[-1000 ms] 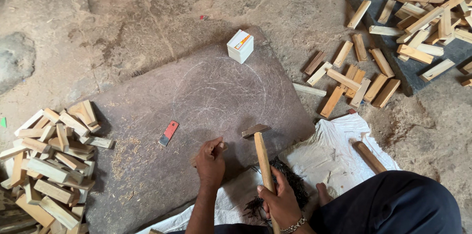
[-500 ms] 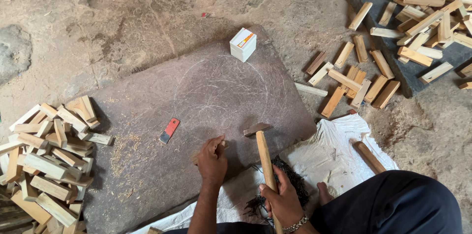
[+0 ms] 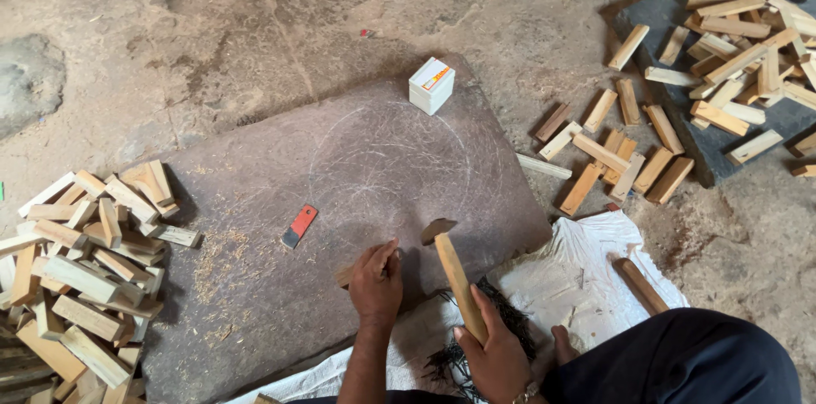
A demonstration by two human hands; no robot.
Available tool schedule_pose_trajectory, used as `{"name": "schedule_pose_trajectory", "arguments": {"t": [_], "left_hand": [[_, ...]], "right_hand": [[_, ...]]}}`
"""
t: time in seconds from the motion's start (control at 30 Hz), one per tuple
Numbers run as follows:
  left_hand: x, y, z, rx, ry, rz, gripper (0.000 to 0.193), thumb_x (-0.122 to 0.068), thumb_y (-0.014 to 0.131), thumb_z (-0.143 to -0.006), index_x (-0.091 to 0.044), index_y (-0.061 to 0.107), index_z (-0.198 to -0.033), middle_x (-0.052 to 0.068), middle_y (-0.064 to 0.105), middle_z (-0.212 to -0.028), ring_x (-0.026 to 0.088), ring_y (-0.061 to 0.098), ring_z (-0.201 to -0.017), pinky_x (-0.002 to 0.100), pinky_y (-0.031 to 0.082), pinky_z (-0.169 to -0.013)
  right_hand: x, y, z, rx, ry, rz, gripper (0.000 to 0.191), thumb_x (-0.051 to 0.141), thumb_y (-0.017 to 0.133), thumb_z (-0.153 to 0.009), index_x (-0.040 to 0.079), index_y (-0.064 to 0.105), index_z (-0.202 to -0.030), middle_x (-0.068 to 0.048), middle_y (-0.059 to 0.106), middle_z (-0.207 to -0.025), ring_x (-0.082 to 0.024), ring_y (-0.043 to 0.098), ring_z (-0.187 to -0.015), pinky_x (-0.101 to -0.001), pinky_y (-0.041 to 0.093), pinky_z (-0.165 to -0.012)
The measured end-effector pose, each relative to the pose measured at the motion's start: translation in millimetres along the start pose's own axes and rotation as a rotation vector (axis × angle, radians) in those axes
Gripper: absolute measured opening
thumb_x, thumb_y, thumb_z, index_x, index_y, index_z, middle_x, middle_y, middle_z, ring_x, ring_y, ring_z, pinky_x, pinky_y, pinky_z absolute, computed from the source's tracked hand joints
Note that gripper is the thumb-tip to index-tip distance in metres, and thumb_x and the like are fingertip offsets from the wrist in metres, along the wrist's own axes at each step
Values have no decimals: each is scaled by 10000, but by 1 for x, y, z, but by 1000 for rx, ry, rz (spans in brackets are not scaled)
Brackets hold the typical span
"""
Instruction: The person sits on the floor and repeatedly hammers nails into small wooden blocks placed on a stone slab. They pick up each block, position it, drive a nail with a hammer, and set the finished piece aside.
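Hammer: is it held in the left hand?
No, the right hand grips the hammer by its wooden handle; the left hand holds a small wood piece.

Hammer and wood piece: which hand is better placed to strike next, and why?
Right. The right hand grips the hammer raised beside the wood piece, which the left hand steadies on the stone slab.

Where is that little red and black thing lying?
The red and black tool lies on the stone slab, left of the left hand, near the wood-block pile.

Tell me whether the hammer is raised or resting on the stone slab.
Raised. The right hand grips the hammer by its wooden handle, head tilted up over the stone slab beside the small wood piece under the left hand.
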State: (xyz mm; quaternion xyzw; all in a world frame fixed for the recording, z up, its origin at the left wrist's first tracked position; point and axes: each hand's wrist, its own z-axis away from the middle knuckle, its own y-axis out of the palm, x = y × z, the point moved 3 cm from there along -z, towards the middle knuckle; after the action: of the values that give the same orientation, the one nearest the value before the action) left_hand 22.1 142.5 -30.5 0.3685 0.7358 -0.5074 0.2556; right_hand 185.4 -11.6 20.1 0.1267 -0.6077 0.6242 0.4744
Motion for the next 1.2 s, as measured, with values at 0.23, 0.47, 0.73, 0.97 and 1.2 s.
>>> {"name": "schedule_pose_trajectory", "arguments": {"t": [0.23,0.47,0.73,0.97,1.2], "left_hand": [[10,-5,-4,23,-132,-17,712,-184,809,-808,-151,516,-1456,114,733,-1149,277,728,-977,368,581,-827],[12,-9,-7,104,-253,60,817,-205,825,-809,-186,425,-1521,0,797,-978,204,756,-923,345,586,-854],[15,-9,-10,171,-326,26,864,-215,839,-808,-193,375,-1536,6,787,-1019,193,753,-969,342,594,-875],[9,-16,-10,70,-136,16,814,-142,875,-788,-154,449,-1481,116,719,-1277,238,733,-1024,362,589,-847],[20,-18,-13,131,-369,574,852,21,678,-851,-98,233,-1567,110,586,-1094,185,642,-946,360,601,-846]], "right_hand": [[45,-11,17,-39,-279,65,662,297,691,-880,317,459,-1500,-118,694,-1331,-367,706,-1136,-452,593,-882],[59,-10,5,259,-14,449,737,362,614,-939,418,337,-1619,-124,684,-1235,-391,725,-989,-478,599,-844],[65,-15,25,-166,-417,164,556,356,662,-919,303,539,-1459,-133,773,-1003,-302,810,-811,-416,633,-689],[63,-12,7,168,-143,432,663,265,660,-916,305,498,-1558,-166,707,-1091,-380,727,-820,-472,595,-725],[52,-13,35,-317,-581,-16,373,218,742,-897,127,675,-1252,-163,753,-976,-280,795,-868,-360,634,-673]]}}
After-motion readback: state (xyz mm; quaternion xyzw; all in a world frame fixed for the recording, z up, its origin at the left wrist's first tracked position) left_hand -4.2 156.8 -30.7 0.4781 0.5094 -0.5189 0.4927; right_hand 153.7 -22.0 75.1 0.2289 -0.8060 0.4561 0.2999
